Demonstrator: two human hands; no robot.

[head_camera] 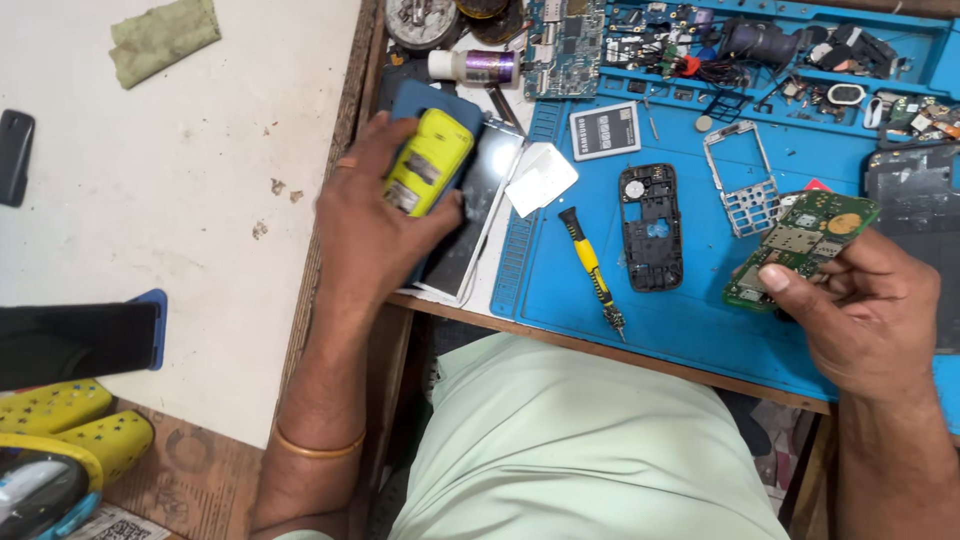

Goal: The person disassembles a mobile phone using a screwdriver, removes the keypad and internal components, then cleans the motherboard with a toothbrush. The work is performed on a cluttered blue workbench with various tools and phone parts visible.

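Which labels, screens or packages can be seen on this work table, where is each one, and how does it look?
Phone battery: top of the blue mat, flat rectangle, white-grey label.
Yellow part: in the left hand, small labels on it.
Dark screen: under that hand, glossy black.
Small bottle: lying above, white, purple label.
Right hand: holds a green circuit board.

Two hands in view: left hand, right hand.

One yellow phone shell. One green circuit board. One black phone back frame. One silver keypad frame. One yellow-handled screwdriver. One flat battery. One small white bottle with purple label. One white plastic card. One blue work mat. One green cloth. One gold bangle. Small loose parts in the mat's top tray: too many and too small to count.
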